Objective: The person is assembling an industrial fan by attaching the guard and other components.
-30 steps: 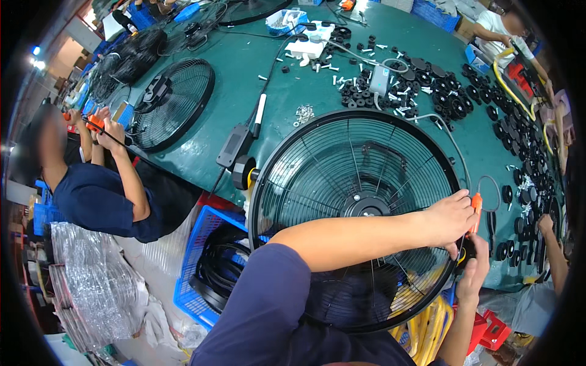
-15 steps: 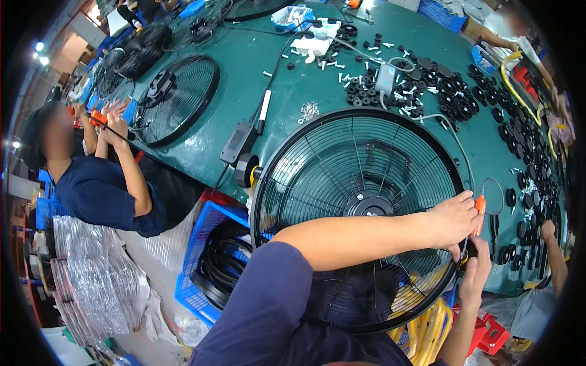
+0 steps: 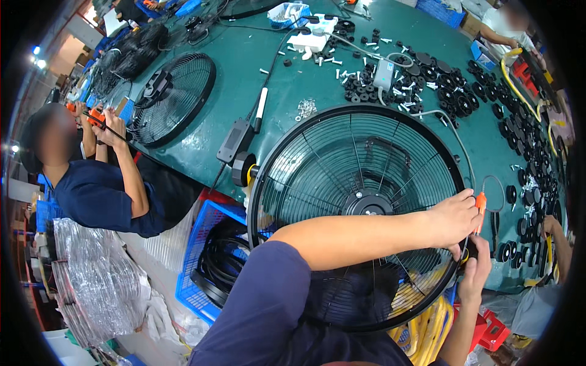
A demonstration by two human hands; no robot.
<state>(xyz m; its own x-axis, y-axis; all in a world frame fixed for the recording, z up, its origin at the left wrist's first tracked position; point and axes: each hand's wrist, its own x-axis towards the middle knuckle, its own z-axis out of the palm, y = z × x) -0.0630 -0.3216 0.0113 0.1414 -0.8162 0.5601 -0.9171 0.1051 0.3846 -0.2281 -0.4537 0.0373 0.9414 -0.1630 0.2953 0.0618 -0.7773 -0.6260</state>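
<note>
Left hand [image 3: 450, 221] lies across the far right edge of the black fan guard [image 3: 370, 204], fingers bent against an orange tool [image 3: 480, 201]; I cannot tell how tightly they close. Right hand [image 3: 475, 273] is half curled below it, at the same edge beside a black-and-yellow knob [image 3: 467, 252]; from my view its grip is hidden.

Containers: I note a blue crate [image 3: 196, 302] at the guard's lower left, holding coiled black bands [image 3: 223, 255]. One small blue basket [image 3: 279, 23] at the far edge of the green worktop [image 3: 241, 79] contains small pale items, too small to identify. Contents of the blue bin [image 3: 482, 58] at upper right are unclear to me.

Surroundings: black wheels [image 3: 461, 102] and loose screws [image 3: 306, 108] are scattered beyond the guard, near a grey box [image 3: 384, 74] with a cable. Obstruction: the left forearm [image 3: 354, 241] crosses the guard, hiding part of its mesh below the hub.
</note>
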